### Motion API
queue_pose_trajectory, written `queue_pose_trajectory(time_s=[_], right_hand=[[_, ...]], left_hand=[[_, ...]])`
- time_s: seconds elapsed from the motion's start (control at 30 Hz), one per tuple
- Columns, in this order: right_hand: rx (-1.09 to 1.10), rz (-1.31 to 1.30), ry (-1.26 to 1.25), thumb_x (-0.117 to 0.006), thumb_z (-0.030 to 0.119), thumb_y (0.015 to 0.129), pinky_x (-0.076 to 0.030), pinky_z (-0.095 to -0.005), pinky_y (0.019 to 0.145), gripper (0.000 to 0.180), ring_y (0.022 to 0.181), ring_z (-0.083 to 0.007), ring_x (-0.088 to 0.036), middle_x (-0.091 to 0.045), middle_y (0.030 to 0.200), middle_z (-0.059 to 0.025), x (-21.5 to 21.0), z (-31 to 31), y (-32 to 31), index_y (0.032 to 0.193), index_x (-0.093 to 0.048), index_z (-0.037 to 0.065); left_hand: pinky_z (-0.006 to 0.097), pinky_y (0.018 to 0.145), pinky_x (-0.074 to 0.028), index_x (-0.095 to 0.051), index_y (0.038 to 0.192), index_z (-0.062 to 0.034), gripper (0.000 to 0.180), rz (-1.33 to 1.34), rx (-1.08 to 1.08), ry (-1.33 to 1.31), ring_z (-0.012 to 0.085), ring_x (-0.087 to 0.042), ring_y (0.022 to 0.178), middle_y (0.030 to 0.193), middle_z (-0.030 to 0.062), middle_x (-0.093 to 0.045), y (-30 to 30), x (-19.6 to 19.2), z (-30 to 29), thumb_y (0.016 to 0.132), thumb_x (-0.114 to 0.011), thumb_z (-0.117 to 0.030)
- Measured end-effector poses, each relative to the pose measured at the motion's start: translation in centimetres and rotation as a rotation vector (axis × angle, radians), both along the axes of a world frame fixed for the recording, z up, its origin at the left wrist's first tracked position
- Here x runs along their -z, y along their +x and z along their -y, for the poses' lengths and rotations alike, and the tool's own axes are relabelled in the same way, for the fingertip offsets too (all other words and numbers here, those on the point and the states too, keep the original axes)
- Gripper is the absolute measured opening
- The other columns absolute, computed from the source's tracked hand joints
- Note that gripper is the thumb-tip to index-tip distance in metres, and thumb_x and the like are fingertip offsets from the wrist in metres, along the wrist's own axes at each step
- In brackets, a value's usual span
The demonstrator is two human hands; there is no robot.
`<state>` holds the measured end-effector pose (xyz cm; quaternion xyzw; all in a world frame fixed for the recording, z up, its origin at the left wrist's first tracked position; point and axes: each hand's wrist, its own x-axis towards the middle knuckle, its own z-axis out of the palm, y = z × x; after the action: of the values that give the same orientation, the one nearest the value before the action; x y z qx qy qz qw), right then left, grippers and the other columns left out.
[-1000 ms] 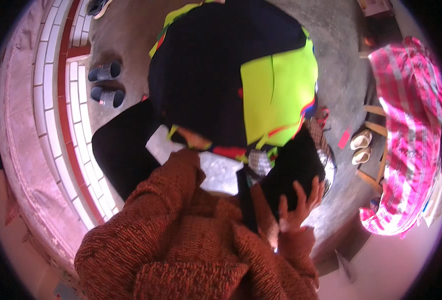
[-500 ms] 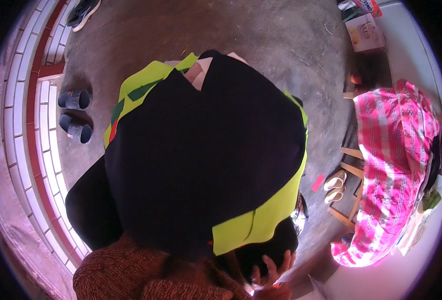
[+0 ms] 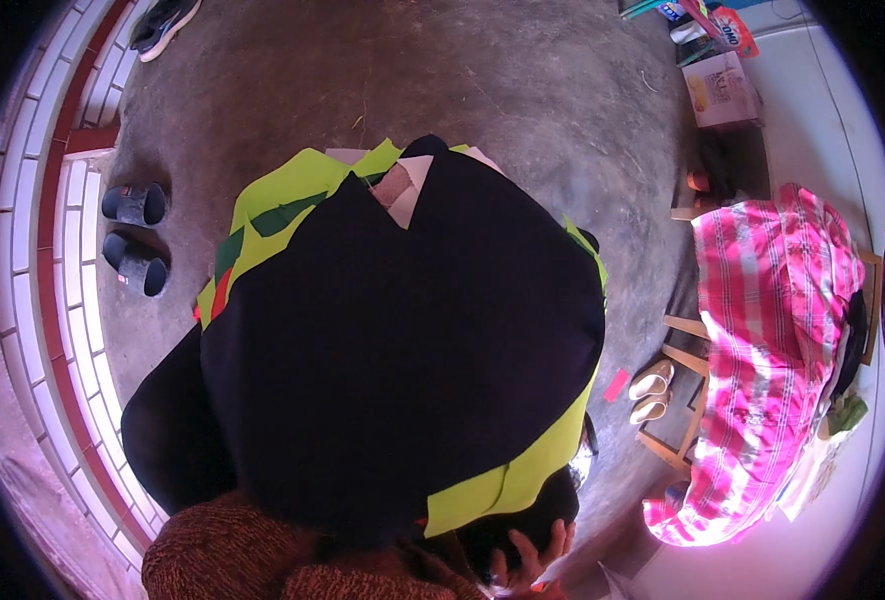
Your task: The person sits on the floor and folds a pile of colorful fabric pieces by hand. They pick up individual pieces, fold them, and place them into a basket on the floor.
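A large black cloth (image 3: pixel 413 350) lies spread over my lap and covers most of what is under it. Yellow-green fabric pieces (image 3: pixel 503 490) stick out beneath its lower right edge and along its upper left side, where dark green and red bits also show. A pale fabric scrap (image 3: pixel 405 195) shows in a notch at the cloth's far edge. My right hand (image 3: pixel 538 555) is low at the right, beside the dark fabric below the yellow-green piece, its fingers apart; its palm is hidden. My left hand cannot be seen; brown knit clothing (image 3: pixel 213 550) fills the lower left.
Dark slippers (image 3: pixel 135 205) lie on the concrete floor (image 3: pixel 413 70) at the left, by a white-tiled ledge (image 3: pixel 81 270). On the right stand a wooden chair (image 3: pixel 688 430) draped with pink checked cloth (image 3: pixel 763 350), beige shoes (image 3: pixel 651 390) and a cardboard box (image 3: pixel 723 90).
The view has shifted, so the black cloth's far edge sits lower and the surroundings have slid slightly left and down. My right hand stays beside the dark fabric, fingers still apart.
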<state>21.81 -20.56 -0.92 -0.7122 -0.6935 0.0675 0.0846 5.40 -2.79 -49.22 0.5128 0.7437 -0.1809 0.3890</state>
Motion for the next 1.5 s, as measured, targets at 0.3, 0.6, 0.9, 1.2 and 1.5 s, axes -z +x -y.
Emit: queue_pose_trajectory(time_s=[0.3,0.6,0.9,1.2,1.5], right_hand=[[-0.038,0.034,-0.211,-0.05,0.03,0.088,-0.036,-0.0732,0.086,0.018,0.115,-0.0564,-0.041,-0.059,0.113,-0.0129,-2.4,-1.9,-0.2,0.101,-0.048,0.018],[0.498,-0.2,-0.015,-0.065,0.039,0.077,-0.026,-0.0585,0.103,0.03,0.128,-0.0478,-0.026,-0.036,0.138,-0.0202,1.1,1.8,-2.1,0.096,-0.069,0.016],[0.421,-0.338,0.139,-0.065,0.017,0.073,-0.02,-0.0522,0.107,0.035,0.13,-0.0434,-0.028,-0.038,0.139,-0.0214,0.6,2.2,-4.1,0.107,-0.064,0.01],[0.367,-0.282,0.284,-0.068,0.013,0.072,-0.025,-0.0502,0.105,0.036,0.131,-0.0398,-0.028,-0.041,0.138,-0.0156,1.7,3.0,-4.7,0.108,-0.064,0.013],[0.363,-0.319,0.357,-0.071,0.012,0.072,-0.026,-0.0476,0.106,0.036,0.132,-0.0374,-0.029,-0.042,0.138,-0.013,2.3,3.5,-5.5,0.108,-0.065,0.014]], left_hand=[[0.044,0.076,-0.047,-0.055,0.105,-0.0072,0.029,0.016,-0.011,0.002,0.0357,-0.06,0.09,0.096,0.019,-0.062,-0.3,0.6,0.2,0.082,-0.058,-0.026],[0.045,0.073,-0.047,-0.054,0.104,-0.0069,0.027,0.183,0.066,0.112,0.0359,-0.06,0.088,0.094,0.0194,-0.062,-2.5,-3.9,0.9,0.083,-0.058,-0.024],[0.045,0.071,-0.047,-0.053,0.104,-0.0067,0.026,0.737,0.469,0.26,0.036,-0.061,0.085,0.091,0.0198,-0.062,-2.5,-16.5,4.3,0.084,-0.057,-0.022],[0.048,0.064,-0.047,-0.051,0.104,-0.0069,0.027,0.944,0.914,0.424,0.0399,-0.061,0.078,0.081,0.0202,-0.062,-1.3,-34.5,4.2,0.083,-0.059,-0.021],[0.045,0.072,-0.047,-0.049,0.112,-0.0045,0.025,1.268,0.902,0.697,0.0401,-0.06,0.089,0.107,0.0211,-0.058,-4.5,-39.2,8.7,0.088,-0.047,-0.007]])
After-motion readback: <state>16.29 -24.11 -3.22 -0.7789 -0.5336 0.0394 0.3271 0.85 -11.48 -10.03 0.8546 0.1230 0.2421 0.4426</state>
